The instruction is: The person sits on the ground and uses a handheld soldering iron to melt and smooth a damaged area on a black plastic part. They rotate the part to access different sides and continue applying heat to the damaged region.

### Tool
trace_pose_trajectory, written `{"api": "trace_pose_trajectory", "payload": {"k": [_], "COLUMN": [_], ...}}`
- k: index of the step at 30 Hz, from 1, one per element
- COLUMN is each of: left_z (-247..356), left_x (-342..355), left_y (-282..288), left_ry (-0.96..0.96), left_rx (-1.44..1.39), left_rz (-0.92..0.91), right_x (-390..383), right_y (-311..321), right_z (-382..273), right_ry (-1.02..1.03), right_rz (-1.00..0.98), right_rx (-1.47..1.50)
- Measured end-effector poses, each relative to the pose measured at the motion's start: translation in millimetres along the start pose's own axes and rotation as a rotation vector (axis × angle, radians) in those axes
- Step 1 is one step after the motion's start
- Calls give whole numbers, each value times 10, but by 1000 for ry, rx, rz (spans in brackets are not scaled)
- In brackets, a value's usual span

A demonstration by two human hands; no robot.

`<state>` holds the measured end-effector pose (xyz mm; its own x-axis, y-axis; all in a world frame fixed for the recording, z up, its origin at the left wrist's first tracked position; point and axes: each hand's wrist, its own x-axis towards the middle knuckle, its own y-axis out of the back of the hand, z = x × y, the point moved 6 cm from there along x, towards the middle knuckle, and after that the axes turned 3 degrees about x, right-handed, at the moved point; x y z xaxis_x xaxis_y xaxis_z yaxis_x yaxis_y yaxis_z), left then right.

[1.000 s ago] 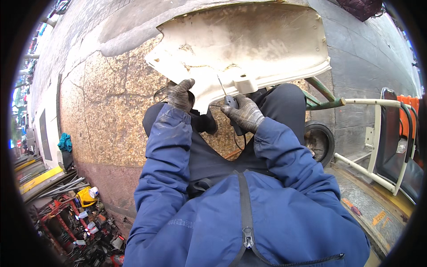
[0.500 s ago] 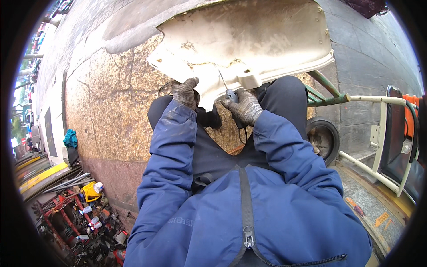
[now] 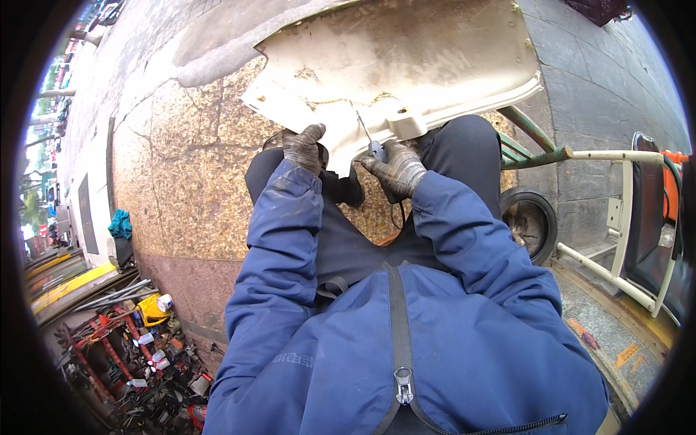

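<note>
A large white moulded panel [image 3: 409, 61], scuffed and cracked along a jagged seam [image 3: 380, 97], lies across the upper middle above my knees. My left hand [image 3: 303, 148], in a dark striped glove, grips its lower left edge. My right hand [image 3: 399, 170], gloved alike, is closed on a grey corded tool [image 3: 377, 152] with a long thin metal tip [image 3: 362, 123], which points up at the panel just below the crack. Whether the tip touches it I cannot tell.
A green metal frame [image 3: 536, 134] and a tyre [image 3: 536, 225] are at my right, beside a dark seat on a white tube frame [image 3: 623, 239]. At lower left lie a pile of tools [image 3: 130, 355], a yellow container [image 3: 152, 308] and a teal cloth [image 3: 120, 225].
The whole view has shifted slightly up and right. Both hands, the tool and my knees sit a little higher in the picture; the grips look the same.
</note>
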<state>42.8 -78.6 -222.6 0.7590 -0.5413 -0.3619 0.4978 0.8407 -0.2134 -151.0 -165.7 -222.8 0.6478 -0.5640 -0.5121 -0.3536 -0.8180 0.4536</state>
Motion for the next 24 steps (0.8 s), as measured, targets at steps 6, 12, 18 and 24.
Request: {"api": "trace_pose_trajectory", "payload": {"k": [6, 12, 18, 24], "left_z": [-17, -28, -65, -77], "left_x": [-14, -36, 0, 23], "left_y": [-8, 27, 48, 59], "left_ry": [0, 102, 32, 1], "left_rx": [-19, 81, 62, 60], "left_rz": [-20, -6, 0, 52], "right_x": [2, 13, 1, -2], "right_y": [-7, -17, -16, -1], "right_z": [20, 54, 59, 41], "right_ry": [14, 23, 15, 55], "right_rz": [-11, -29, -34, -36], "right_rx": [-10, -16, -25, -25]}}
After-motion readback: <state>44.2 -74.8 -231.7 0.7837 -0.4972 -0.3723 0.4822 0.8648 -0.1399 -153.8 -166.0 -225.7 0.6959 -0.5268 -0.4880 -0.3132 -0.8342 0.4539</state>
